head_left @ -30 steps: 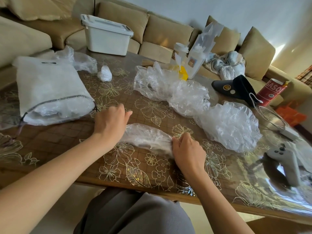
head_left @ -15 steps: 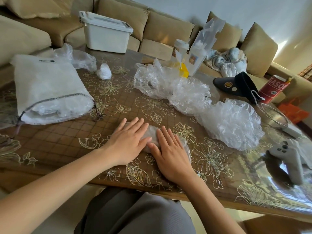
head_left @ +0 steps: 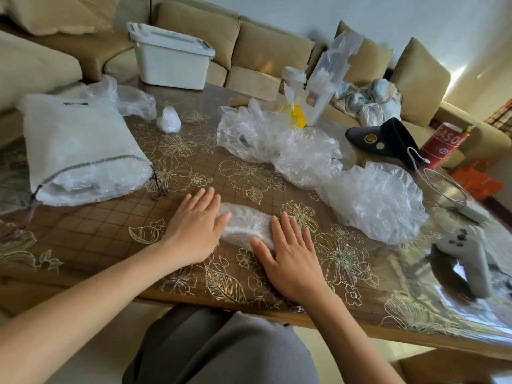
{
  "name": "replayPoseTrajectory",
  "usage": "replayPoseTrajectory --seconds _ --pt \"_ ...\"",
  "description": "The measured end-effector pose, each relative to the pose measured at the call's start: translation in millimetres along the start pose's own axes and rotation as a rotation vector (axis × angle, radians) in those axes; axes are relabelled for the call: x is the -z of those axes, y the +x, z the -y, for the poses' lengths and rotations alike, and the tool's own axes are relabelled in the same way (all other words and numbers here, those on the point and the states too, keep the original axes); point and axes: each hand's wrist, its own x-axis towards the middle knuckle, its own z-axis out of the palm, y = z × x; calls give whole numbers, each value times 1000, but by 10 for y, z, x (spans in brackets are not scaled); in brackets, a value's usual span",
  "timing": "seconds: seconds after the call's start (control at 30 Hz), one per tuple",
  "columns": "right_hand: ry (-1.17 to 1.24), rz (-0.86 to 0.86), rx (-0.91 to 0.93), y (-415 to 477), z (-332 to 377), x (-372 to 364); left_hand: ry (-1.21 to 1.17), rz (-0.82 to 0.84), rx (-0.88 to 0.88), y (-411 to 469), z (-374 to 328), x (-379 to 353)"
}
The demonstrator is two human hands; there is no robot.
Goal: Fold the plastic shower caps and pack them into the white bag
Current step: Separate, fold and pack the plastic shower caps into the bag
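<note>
Pressing one folded cap [head_left: 245, 223] under my flat left hand [head_left: 194, 231] and right hand [head_left: 291, 261]. The white bag [head_left: 80, 151] seems partly packed; three loose caps [head_left: 374, 200] remain.

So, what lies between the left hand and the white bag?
In the head view, only the bag's drawstring lies between left hand and white bag; otherwise bare table.

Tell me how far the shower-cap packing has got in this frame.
Done: the white bag lies on the table with clear plastic already showing in its open mouth. In hand: the left hand and right hand press flat on a folded cap, not yet bagged. Left: three crumpled caps lie loose across the table, and a small wadded bundle sits beyond the bag.
</note>
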Motion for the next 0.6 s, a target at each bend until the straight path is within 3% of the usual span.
replayPoseTrajectory --seconds 0.17,0.27,0.4,0.5,0.6 --pt "146 -105 -42 -56 -11 75 -82 -165 86 36 -54 98" --pt "292 -206 -16 -77 -56 217 -158 -181 91 58 -69 209" --pt "471 -145 23 33 -36 493 -590 -106 43 95 -17 491" --pt "796 13 52 243 51 836 -992 101 -47 82 18 802" --pt "936 392 221 521 88 1106 -1161 318 -118 175 107 1111"
